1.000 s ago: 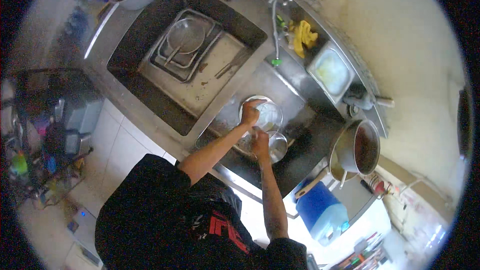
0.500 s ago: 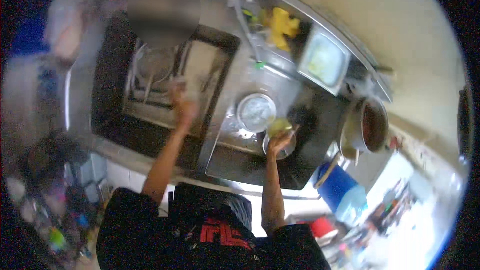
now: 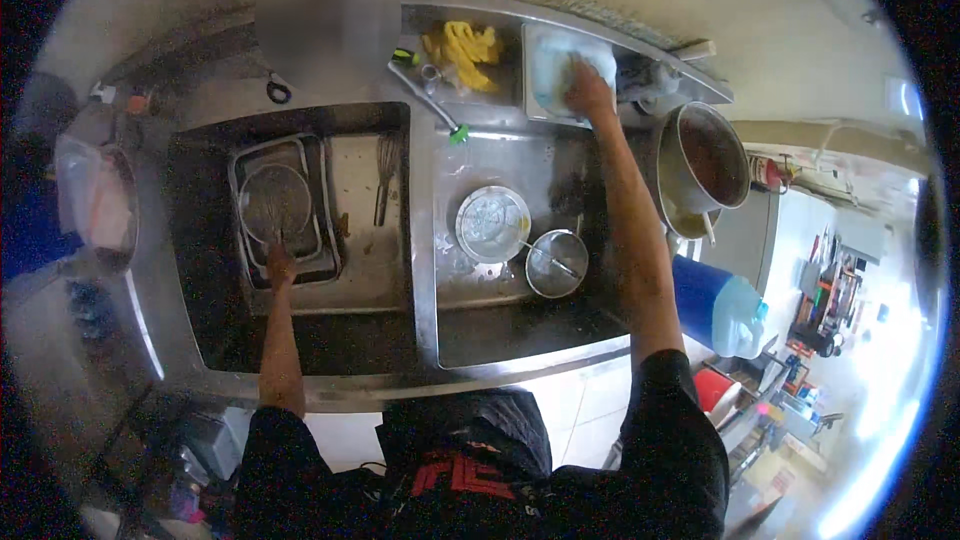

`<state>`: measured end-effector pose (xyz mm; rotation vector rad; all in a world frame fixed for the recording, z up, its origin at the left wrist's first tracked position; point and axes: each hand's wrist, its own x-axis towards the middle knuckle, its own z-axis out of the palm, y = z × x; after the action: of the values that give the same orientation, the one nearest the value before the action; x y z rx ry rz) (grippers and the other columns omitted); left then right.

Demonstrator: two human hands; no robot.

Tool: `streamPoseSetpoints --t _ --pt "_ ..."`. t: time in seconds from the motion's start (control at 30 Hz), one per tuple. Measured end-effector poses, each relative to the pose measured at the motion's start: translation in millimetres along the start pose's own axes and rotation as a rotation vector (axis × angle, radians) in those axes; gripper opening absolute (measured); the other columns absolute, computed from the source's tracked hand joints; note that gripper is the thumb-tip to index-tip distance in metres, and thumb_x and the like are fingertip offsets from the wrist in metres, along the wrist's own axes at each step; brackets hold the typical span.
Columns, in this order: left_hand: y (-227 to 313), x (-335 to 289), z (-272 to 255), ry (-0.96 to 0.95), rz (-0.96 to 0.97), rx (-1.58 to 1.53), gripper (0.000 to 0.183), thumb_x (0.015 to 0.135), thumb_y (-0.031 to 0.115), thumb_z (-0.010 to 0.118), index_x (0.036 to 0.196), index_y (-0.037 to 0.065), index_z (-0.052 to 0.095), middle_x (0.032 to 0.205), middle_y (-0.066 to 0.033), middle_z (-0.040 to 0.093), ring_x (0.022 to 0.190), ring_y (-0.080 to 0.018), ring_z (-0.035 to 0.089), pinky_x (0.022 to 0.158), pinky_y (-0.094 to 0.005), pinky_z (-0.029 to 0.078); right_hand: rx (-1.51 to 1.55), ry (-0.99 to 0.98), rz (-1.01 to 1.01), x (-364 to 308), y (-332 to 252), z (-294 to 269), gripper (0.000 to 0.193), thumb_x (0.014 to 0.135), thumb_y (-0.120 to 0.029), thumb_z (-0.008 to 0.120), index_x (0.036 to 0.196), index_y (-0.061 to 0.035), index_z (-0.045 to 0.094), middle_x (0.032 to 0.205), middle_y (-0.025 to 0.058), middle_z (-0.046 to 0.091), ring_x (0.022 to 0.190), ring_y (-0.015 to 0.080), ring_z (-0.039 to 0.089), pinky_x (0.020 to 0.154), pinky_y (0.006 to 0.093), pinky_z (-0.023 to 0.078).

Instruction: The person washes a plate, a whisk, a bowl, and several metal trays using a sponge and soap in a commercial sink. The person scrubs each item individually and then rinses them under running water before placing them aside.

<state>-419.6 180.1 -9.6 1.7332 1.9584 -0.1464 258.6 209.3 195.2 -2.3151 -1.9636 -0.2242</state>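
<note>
Inside tray (image 3: 546, 118), right fingers (image 3: 581, 87) blurred

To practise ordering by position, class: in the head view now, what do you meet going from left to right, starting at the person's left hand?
Left hand → whisk → round metal bowl → right hand → large metal pots.

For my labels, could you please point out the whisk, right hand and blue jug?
Whisk (image 3: 383, 183), head view: top of handle.
Right hand (image 3: 591, 92), head view: back of hand.
Blue jug (image 3: 702, 302), head view: blue part.
</note>
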Motion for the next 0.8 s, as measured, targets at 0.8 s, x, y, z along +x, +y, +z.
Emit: streamPoseSetpoints --t 0.8 --pt "329 -248 69 -0.409 0.556 -1.593 0.065 0.084 0.055 0.044 0.131 0.011 0.036 0.134 -0.0096 0.037 0.114 -0.0234 0.042 0.097 -0.038 0.034 1.812 -0.256 0.345 -340 -196 -77 0.046 0.079 -0.005 0.042 0.125 -0.0007 0.038 0.124 0.0206 0.042 0.116 0.0328 0.04 0.1 0.0409 0.028"
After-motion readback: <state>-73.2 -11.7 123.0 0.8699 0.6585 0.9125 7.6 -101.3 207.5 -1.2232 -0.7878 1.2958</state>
